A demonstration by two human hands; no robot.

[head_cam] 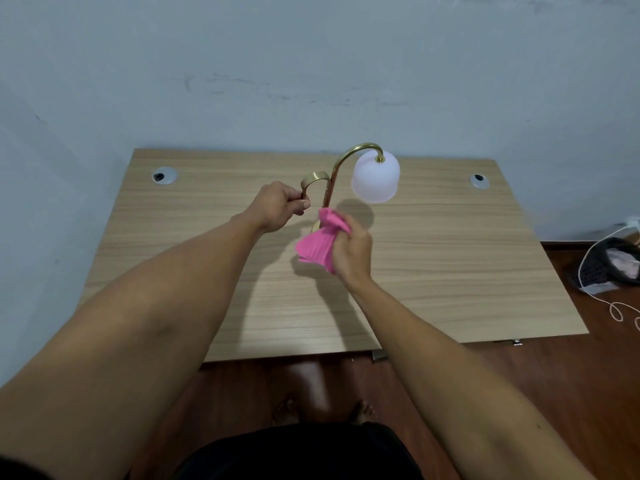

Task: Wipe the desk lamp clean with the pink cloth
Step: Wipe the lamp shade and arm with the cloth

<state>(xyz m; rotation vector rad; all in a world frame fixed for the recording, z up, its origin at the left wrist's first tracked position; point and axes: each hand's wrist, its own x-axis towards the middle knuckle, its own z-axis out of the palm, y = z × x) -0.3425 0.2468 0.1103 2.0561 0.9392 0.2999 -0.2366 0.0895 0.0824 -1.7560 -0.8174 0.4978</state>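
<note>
The desk lamp (346, 161) stands near the middle of the wooden desk (450, 271). It has a curved brass stem, a smaller brass loop handle (316, 178) to its left, and a white frosted bell shade (375, 180) hanging at the right. My left hand (278, 206) grips the lower end of the loop handle. My right hand (351, 252) holds the bunched pink cloth (318, 242) against the lower part of the stem. The cloth hides the lamp's base almost entirely.
Two round cable grommets (164, 175) (479, 180) sit in the desk's back corners. The desk stands against a pale blue wall. On the wooden floor at the right lie a dark mesh bag (602, 265) and a white cord (616, 306). My bare feet show below the front edge.
</note>
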